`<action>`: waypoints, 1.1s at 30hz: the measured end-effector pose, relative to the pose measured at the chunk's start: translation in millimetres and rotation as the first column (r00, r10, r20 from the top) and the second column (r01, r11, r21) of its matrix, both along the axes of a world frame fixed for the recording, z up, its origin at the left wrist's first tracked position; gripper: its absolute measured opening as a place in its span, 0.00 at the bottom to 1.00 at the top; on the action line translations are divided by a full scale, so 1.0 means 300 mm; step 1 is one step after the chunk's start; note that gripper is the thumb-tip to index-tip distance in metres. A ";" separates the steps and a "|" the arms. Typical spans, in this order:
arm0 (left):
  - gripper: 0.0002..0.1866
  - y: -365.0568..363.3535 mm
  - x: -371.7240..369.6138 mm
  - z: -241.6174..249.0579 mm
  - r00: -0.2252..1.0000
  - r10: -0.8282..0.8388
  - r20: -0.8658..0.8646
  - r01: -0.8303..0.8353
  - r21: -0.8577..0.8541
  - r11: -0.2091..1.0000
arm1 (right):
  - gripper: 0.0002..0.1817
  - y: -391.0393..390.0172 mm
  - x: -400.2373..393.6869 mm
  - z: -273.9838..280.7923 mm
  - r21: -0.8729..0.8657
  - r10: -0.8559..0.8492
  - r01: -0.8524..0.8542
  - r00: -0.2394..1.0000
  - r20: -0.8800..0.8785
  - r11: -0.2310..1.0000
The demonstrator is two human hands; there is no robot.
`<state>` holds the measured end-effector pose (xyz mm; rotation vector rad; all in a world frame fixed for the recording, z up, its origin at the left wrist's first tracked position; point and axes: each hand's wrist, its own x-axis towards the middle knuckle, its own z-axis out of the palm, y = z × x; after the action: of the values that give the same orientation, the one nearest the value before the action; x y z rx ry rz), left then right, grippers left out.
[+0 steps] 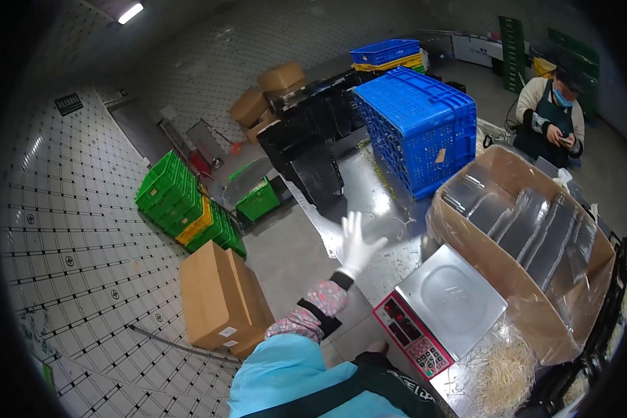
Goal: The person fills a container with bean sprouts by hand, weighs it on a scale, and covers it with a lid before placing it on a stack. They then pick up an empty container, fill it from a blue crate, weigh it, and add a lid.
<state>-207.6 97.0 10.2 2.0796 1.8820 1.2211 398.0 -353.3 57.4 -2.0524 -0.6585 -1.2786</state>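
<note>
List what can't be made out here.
All head view:
- Right hand: outside the frame.
- Scale readout: too small, blurred.
- Carton label print: too small.
- Blue crate stack contents: hidden by crate walls.
- Item in co-worker's hands: too small to identify.

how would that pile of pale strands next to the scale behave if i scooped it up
The pale strands would probably be light and floppy, since each looks thin and curled. They seem tangled, so a scoop would likely come up as a loose clump, and stray ends could drop off around its ragged edges.
</note>
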 end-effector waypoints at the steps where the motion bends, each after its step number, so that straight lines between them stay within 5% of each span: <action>1: 0.59 0.074 -0.102 0.056 0.993 0.091 -0.070 -0.087 0.058 0.995 | 0.35 0.018 -0.030 0.019 0.022 0.028 -0.028 1.000 0.003 0.999; 6: 0.67 0.444 -0.476 0.365 0.901 0.349 -0.258 -0.334 0.102 0.937 | 0.35 0.237 -0.269 0.180 0.038 0.059 -0.067 0.983 0.173 0.997; 8: 0.69 0.590 -0.594 0.447 0.864 0.370 -0.342 -0.364 0.084 0.928 | 0.37 0.344 -0.400 0.212 0.443 0.455 -0.354 0.879 -0.144 0.824; 9: 0.70 0.653 -0.650 0.482 0.841 0.356 -0.407 -0.355 0.080 0.931 | 0.37 0.415 -0.470 0.245 0.269 0.296 -0.264 0.951 -0.086 0.926; 10: 0.68 0.717 -0.700 0.497 0.835 0.321 -0.448 -0.332 0.056 0.942 | 0.37 0.369 -0.141 -0.065 0.405 0.418 -0.293 0.870 -0.263 0.866; 12: 0.55 0.814 -0.779 0.499 0.784 0.144 -0.604 -0.247 -0.091 0.965 | 0.37 0.622 -0.693 0.280 0.299 0.443 -0.368 0.863 -0.241 0.880; 14: 0.36 0.894 -0.839 0.400 0.818 -0.104 -0.566 -0.159 -0.396 0.905 | 0.39 0.750 -0.793 0.279 0.189 0.578 -0.548 0.793 -0.195 0.815; 15: 0.27 0.906 -0.843 0.362 0.807 -0.042 -0.589 -0.179 -0.312 0.933 | 0.39 0.803 -0.816 0.246 0.179 0.571 -0.543 0.798 -0.192 0.820; 19: 0.25 0.963 -0.963 0.330 0.791 -0.124 -0.599 0.011 -0.188 0.982 | 0.28 1.019 -0.995 0.147 0.219 0.760 -0.784 0.425 -0.491 0.580; 22: 0.26 0.929 -1.048 0.355 0.752 -0.255 -0.608 0.185 -0.176 0.967 | 0.25 1.202 -1.184 0.105 0.462 0.706 -0.796 -0.061 -0.705 0.392; 25: 0.30 0.870 -1.038 0.402 0.702 -0.380 -0.602 0.204 -0.341 0.918 | 0.23 1.426 -1.435 0.026 0.741 0.516 -0.658 -0.593 -0.618 0.131; 26: 0.30 0.859 -1.035 0.406 0.693 -0.410 -0.593 0.229 -0.359 0.905 | 0.23 1.531 -1.488 -0.083 0.615 0.506 -0.788 -0.519 -0.688 0.029; 28: 0.28 0.847 -1.017 0.419 0.687 -0.448 -0.573 0.289 -0.350 0.891 | 0.24 1.725 -1.669 -0.087 0.787 0.244 -0.615 -0.757 -0.606 0.046; 29: 0.28 0.842 -1.009 0.428 0.683 -0.453 -0.573 0.298 -0.348 0.889 | 0.25 1.834 -1.735 -0.144 0.835 0.140 -0.524 -0.826 -0.546 0.168; 33: 0.24 0.851 -0.985 0.410 0.675 -0.461 -0.576 0.321 -0.334 0.886 | 0.37 2.195 -2.006 -0.376 0.719 0.124 -0.620 -0.724 -0.679 0.314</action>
<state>-503.1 352.2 133.3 2.7987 1.4859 0.1872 -203.7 305.1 -55.4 -1.3197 -0.9220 1.5769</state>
